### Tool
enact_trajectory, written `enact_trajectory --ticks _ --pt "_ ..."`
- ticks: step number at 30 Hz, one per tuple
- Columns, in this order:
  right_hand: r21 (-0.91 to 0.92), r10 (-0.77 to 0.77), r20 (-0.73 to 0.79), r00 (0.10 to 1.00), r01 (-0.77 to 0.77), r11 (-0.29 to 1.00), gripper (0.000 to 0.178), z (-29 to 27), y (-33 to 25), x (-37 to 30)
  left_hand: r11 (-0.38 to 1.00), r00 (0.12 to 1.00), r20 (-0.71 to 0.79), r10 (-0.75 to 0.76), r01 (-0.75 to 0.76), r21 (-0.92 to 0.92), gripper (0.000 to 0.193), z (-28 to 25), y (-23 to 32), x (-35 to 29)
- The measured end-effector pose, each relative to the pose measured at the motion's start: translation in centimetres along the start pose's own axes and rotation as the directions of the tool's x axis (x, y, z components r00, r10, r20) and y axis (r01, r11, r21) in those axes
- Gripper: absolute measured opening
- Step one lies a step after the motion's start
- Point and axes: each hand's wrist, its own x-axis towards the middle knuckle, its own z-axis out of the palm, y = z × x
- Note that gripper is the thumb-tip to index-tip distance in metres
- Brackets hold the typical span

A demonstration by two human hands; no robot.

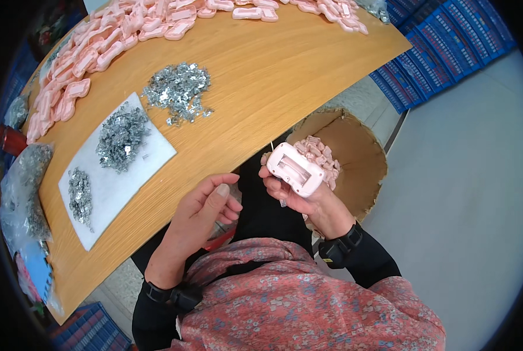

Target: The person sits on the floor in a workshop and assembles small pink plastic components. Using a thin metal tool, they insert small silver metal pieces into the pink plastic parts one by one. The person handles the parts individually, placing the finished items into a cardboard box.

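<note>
A pale pink plastic casing [313, 181] with a rectangular recess is gripped in my right hand [299, 202], over my lap near the table's edge. Its recessed side faces up. A small shiny bit shows by the fingers under the casing, too small to make out. To the left of the casing and apart from it, my left hand [200, 213] has its thumb and forefinger stretched out, the other fingers loosely bent. Nothing shows in it.
Small metal pieces lie in a pile [179, 90] on the wooden table [261, 76] and in two heaps on a white sheet [150, 167]. Pink casings [115, 50] crowd the far side. A cardboard drum [361, 169] holds pink parts. Blue crates [443, 52] stand far right.
</note>
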Motion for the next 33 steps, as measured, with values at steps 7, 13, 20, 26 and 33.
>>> enact_trajectory --ticks 7,13,20,26,33 --pt "-0.483 -0.206 -0.472 0.857 -0.056 0.874 0.018 -5.1 -1.4 -1.5 0.999 0.999 -0.04 0.008 -0.006 0.046 0.036 0.1 -0.3 0.0" --pt "-0.969 -0.715 -0.202 0.669 -0.243 0.046 0.012 -10.7 -3.6 -3.4 0.998 0.998 -0.055 0.019 -0.016 0.056 0.034 -0.1 -0.9 0.0" --pt "-0.963 -0.721 -0.264 0.64 -0.134 0.234 0.015 -13.9 -4.3 -4.6 0.998 0.997 -0.078 -0.017 0.021 0.062 0.034 0.1 -0.7 0.1" --pt "-0.953 -0.724 -0.299 0.621 -0.162 0.255 0.015 -15.1 -4.3 -5.2 0.994 0.994 -0.105 -0.032 0.043 0.103 0.032 0.3 -0.5 0.2" --pt "-0.915 -0.781 -0.397 0.482 -0.274 0.296 0.018 -17.9 -5.7 -6.3 0.995 0.993 -0.1 -0.054 0.063 0.083 0.031 0.2 -0.4 0.1"
